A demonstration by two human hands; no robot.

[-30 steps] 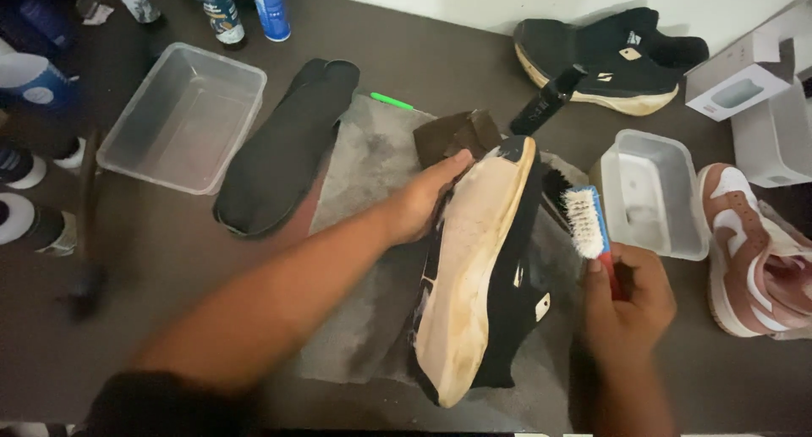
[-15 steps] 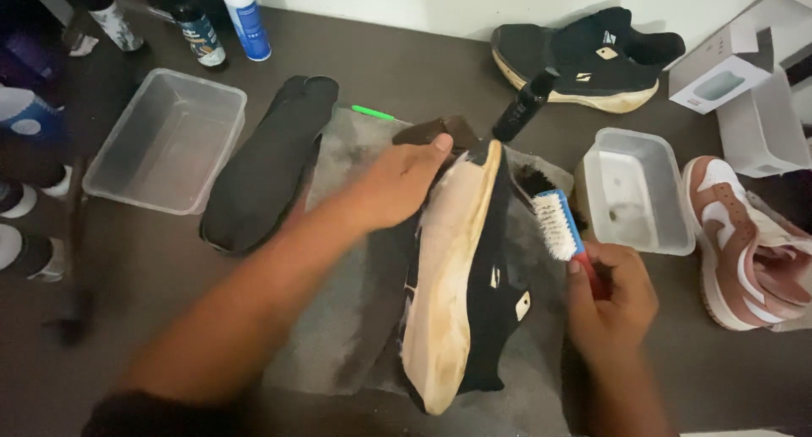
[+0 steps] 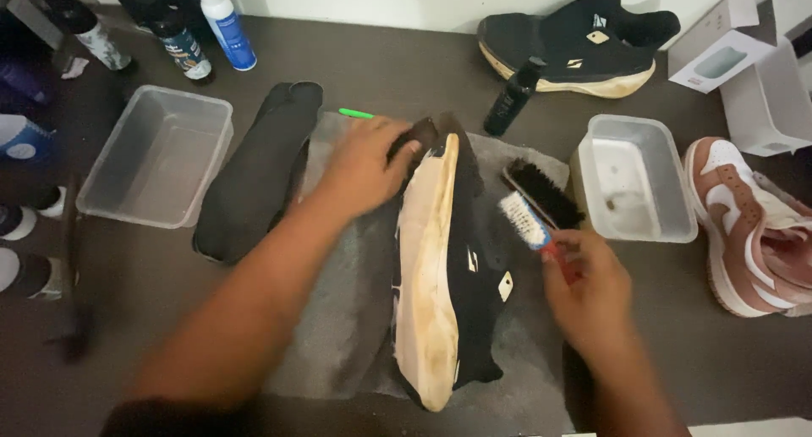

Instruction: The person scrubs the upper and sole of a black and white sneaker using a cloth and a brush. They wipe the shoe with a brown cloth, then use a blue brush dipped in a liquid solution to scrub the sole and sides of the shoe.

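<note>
The left hand (image 3: 365, 162) reaches forward across the grey cloth (image 3: 342, 318) and its fingers are closed on the toe end of the black shoe (image 3: 469, 268). The shoe lies on its side on the cloth, with its worn cream sole (image 3: 423, 268) turned to the left, toward the left arm. The right hand (image 3: 588, 289) is just to the right of the shoe. It is closed around the red handle of a small brush (image 3: 526, 221), and the white bristles point up and to the left, close to the shoe but not touching it.

Just behind this brush a second brush with dark bristles (image 3: 543, 192) lies on the cloth. To the right of it stands a clear tub (image 3: 668, 225), and further right a pink and white sneaker (image 3: 748, 234). At the far edge of the table rests the other black shoe (image 3: 575, 43), with a black bottle (image 3: 510, 98) in front of it. Left of the cloth lie dark insoles (image 3: 254, 175), then another clear tub (image 3: 101, 200). A green pen (image 3: 355, 113) is near the left hand's fingers.
</note>
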